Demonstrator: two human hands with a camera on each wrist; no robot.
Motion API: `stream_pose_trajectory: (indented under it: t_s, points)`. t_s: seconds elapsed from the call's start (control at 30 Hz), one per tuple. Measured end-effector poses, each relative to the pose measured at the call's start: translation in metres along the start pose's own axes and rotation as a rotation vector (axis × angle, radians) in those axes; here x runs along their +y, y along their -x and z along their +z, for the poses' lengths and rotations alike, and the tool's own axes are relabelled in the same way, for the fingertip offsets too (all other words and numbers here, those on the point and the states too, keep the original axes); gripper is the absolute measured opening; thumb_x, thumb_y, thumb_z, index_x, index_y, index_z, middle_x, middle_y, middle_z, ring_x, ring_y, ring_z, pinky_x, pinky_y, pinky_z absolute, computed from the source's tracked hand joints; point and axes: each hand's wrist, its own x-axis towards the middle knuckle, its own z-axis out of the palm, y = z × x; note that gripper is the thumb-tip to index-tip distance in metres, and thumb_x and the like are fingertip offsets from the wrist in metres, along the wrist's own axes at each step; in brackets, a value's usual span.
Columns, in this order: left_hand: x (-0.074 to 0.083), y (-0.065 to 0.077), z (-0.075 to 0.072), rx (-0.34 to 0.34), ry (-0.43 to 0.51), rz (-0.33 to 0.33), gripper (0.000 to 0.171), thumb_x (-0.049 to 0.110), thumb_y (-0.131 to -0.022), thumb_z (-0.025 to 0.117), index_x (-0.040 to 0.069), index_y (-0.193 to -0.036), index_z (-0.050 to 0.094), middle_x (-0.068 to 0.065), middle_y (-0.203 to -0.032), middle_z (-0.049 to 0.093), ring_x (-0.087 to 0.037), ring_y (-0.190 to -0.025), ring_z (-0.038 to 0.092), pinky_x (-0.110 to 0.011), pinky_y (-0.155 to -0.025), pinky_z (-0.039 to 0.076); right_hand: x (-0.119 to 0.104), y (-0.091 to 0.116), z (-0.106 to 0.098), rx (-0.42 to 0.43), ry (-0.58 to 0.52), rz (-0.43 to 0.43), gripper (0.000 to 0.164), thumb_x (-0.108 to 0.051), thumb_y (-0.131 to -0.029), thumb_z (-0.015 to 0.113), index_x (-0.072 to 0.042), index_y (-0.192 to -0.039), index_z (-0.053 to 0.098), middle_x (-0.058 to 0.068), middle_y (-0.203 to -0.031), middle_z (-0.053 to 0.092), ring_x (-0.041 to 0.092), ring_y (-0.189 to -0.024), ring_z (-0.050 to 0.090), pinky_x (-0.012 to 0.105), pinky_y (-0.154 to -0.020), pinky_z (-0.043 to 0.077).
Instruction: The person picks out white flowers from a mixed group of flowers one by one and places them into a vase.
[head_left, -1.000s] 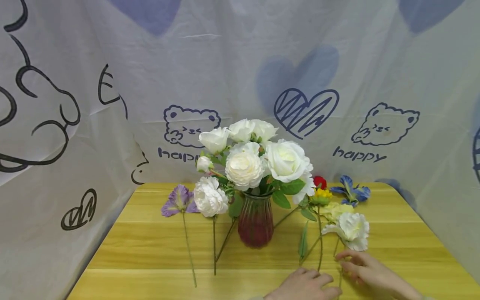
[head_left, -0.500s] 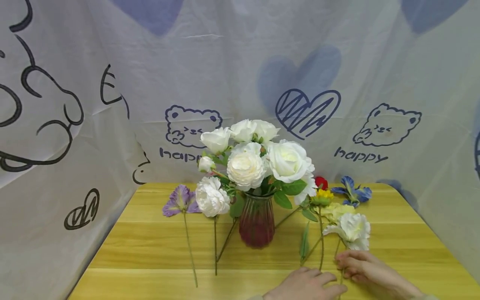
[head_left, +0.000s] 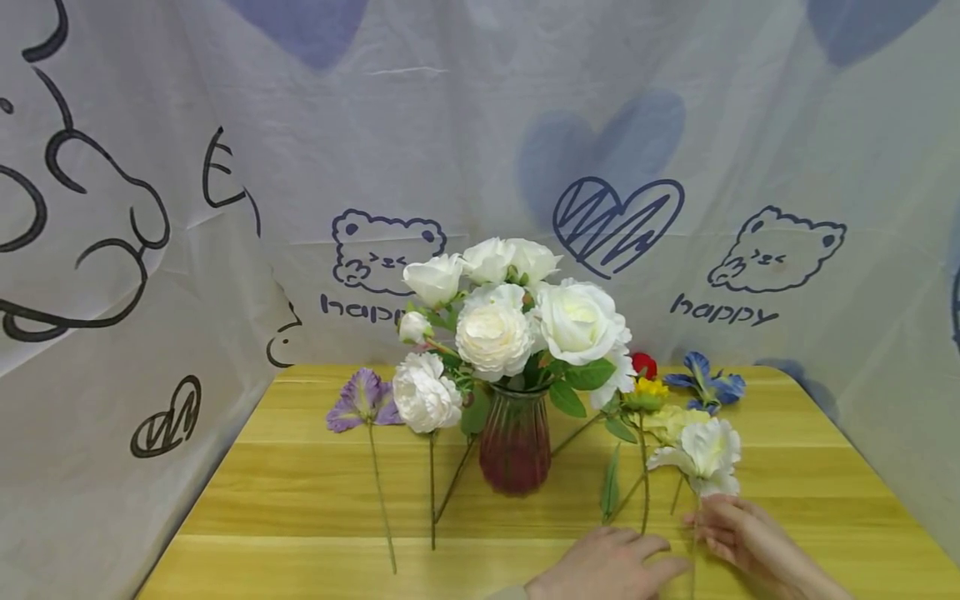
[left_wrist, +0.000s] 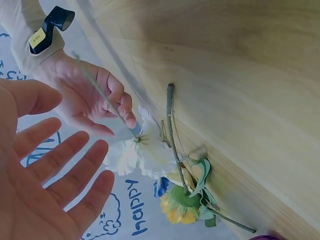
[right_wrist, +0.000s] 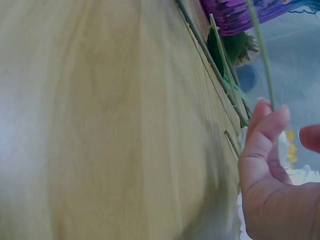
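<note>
My right hand (head_left: pixel 742 540) holds the thin green stem (right_wrist: pixel 263 60) of a white artificial flower (head_left: pixel 708 454) at the table's right. In the left wrist view the right hand (left_wrist: pixel 87 95) has its fingers curled at that stem, just below the white bloom (left_wrist: pixel 142 150). My left hand (head_left: pixel 609 565) is beside it, near the front edge; its fingers (left_wrist: pixel 82 170) are spread and hold nothing. Beyond the hands lie a yellow sunflower (head_left: pixel 645 393), a pale yellow flower (head_left: pixel 667 422), a red flower (head_left: pixel 643 364) and a blue flower (head_left: pixel 705 383).
A ribbed glass vase (head_left: pixel 513 450), reddish below, stands mid-table with several white blooms (head_left: pixel 492 332). Left of it lie a purple flower (head_left: pixel 362 402) and a white peony (head_left: pixel 426 393) with their stems toward me. A printed cloth (head_left: pixel 480 125) hangs behind the wooden table (head_left: pixel 300 500).
The right hand's fingers have closed on the white flower's stem, and the bloom has risen and tilted slightly. The left hand has shifted little beside it.
</note>
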Motion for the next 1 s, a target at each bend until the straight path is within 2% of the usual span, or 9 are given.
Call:
stream_pose_trajectory:
  t_s: [0.17,0.33,0.4,0.57,0.8,1.0]
  points:
    - [-0.003,0.000,0.001,0.034,-0.042,-0.021,0.046,0.048,-0.097,0.046,0.030,-0.139,0.044,0.014,-0.124,0.051,-0.003,-0.104,0.053,-0.020,-0.085,0.048,0.000,-0.003,-0.001,0.037,-0.113,0.004,0.017,-0.021,-0.101,0.047,-0.012,-0.105,0.060,0.004,-0.095,0.069,0.009,-0.081,0.063,0.019,-0.074,0.054]
    - [-0.007,0.003,-0.002,0.063,-0.048,-0.067,0.045,0.036,-0.093,0.056,0.030,-0.136,0.046,0.012,-0.125,0.051,-0.006,-0.105,0.053,-0.023,-0.085,0.049,-0.002,-0.006,0.002,0.042,-0.112,-0.001,0.017,-0.021,-0.100,0.048,-0.013,-0.105,0.061,0.002,-0.092,0.067,0.008,-0.079,0.063,0.018,-0.071,0.053]
    - [-0.009,0.004,-0.005,0.093,-0.063,-0.085,0.046,0.035,-0.091,0.058,0.029,-0.136,0.047,0.011,-0.126,0.051,-0.007,-0.106,0.054,-0.025,-0.085,0.050,-0.004,-0.008,0.004,0.031,-0.106,-0.031,0.016,-0.020,-0.100,0.047,-0.012,-0.104,0.060,0.002,-0.091,0.067,0.008,-0.079,0.062,0.018,-0.071,0.053]
    - [-0.013,0.011,-0.016,0.223,-0.116,-0.117,0.045,0.033,-0.092,0.057,0.025,-0.135,0.048,0.007,-0.128,0.052,-0.010,-0.107,0.056,-0.025,-0.086,0.050,-0.012,-0.010,0.017,0.027,-0.060,-0.110,0.016,-0.017,-0.101,0.046,-0.013,-0.102,0.061,0.000,-0.091,0.065,0.008,-0.080,0.061,0.017,-0.072,0.053]
    - [-0.024,0.023,-0.033,0.418,-0.091,-0.135,0.042,0.025,-0.092,0.052,0.019,-0.134,0.050,0.004,-0.127,0.054,-0.012,-0.111,0.055,-0.027,-0.092,0.048,-0.032,-0.008,0.040,0.229,0.029,-0.202,0.010,-0.022,-0.097,0.054,-0.014,-0.101,0.058,-0.001,-0.087,0.066,0.010,-0.080,0.063,0.019,-0.072,0.054]
    - [-0.038,0.033,-0.047,0.642,-0.084,-0.194,0.037,0.020,-0.088,0.056,0.018,-0.125,0.058,0.003,-0.121,0.059,-0.012,-0.109,0.056,-0.027,-0.088,0.049,-0.050,-0.008,0.060,0.228,0.109,-0.456,0.013,-0.020,-0.098,0.052,-0.009,-0.104,0.055,0.001,-0.086,0.068,0.010,-0.077,0.064,0.021,-0.069,0.056]
